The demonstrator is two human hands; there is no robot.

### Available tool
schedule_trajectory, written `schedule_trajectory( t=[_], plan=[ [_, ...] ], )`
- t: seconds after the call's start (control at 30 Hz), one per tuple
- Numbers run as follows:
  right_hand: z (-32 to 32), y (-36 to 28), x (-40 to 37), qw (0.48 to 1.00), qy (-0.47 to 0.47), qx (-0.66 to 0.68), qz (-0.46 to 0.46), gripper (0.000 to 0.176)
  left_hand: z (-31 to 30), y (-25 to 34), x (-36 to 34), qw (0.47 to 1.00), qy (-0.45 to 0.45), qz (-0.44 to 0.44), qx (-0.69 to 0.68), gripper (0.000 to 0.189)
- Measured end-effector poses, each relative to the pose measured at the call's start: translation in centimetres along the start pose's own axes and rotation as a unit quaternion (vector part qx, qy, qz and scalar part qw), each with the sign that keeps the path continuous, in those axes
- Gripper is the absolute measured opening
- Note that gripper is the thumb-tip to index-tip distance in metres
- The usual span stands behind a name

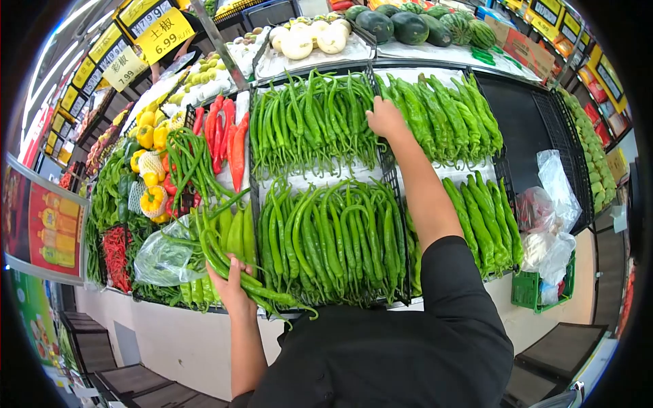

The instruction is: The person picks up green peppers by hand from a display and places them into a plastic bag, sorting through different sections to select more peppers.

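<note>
Several long green peppers are held in my left hand, its fingers wrapped round them above the lower left of the display. My right hand reaches to the divider between the upper row of long thin green peppers and the wrinkled green peppers. Its fingers are bent together at the edge of the thin peppers; whatever they pinch is too small to make out. Below lies another row of long green peppers, lined up side by side.
Red peppers, yellow peppers and a clear plastic bag lie on the left. Watermelons and white melons are at the back. A green basket with bags hangs at the right. A metal post rises at the upper left.
</note>
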State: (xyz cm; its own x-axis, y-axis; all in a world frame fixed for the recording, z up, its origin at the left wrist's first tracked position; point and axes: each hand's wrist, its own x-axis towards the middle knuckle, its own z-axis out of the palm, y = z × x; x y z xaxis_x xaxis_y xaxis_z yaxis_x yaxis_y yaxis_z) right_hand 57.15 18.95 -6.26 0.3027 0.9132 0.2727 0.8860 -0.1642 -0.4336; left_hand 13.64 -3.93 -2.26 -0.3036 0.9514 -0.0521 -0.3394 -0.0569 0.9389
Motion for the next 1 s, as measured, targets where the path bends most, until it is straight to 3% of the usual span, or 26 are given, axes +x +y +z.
schedule_trajectory(
  t=[0.1,0.2,0.33,0.4,0.47,0.53,0.6,0.8,1.0],
  plan=[
    [-0.3,0.2,-1.4,0.998,0.012,0.013,-0.053,0.041,0.9,0.6,0.2,1.0,-0.011,-0.011,-0.015,0.046],
    [-2.7,-2.6,-4.7,0.982,0.01,0.163,-0.09,0.046,1.2,0.9,0.4,0.997,-0.037,-0.021,-0.059,0.054],
    [-7.0,-9.1,-12.6,0.926,-0.142,0.309,-0.166,0.036,2.8,1.4,0.3,0.989,-0.102,-0.024,-0.108,0.055],
    [-8.4,-12.3,-17.3,0.891,-0.226,0.311,-0.239,0.033,3.6,1.3,0.1,0.985,-0.135,-0.021,-0.109,0.046],
    [-8.8,-14.7,-21.5,0.84,-0.315,0.36,-0.256,0.031,4.6,1.5,-0.4,0.983,-0.147,-0.028,-0.11,0.044],
    [-7.9,-16.5,-24.4,0.798,-0.339,0.407,-0.287,0.03,5.0,1.3,-0.7,0.982,-0.153,-0.027,-0.107,0.042],
    [-7.7,-18.0,-26.6,0.791,-0.343,0.424,-0.276,0.031,5.2,1.3,-1.1,0.983,-0.154,-0.024,-0.096,0.041],
    [-8.4,-19.4,-29.3,0.849,-0.303,0.344,-0.262,0.032,4.6,1.2,-1.5,0.991,-0.111,-0.014,-0.08,0.04],
    [-7.9,-19.3,-30.8,0.847,-0.375,0.268,-0.265,0.032,3.5,1.6,-1.1,0.996,-0.082,-0.001,-0.047,0.038]
  ],
)
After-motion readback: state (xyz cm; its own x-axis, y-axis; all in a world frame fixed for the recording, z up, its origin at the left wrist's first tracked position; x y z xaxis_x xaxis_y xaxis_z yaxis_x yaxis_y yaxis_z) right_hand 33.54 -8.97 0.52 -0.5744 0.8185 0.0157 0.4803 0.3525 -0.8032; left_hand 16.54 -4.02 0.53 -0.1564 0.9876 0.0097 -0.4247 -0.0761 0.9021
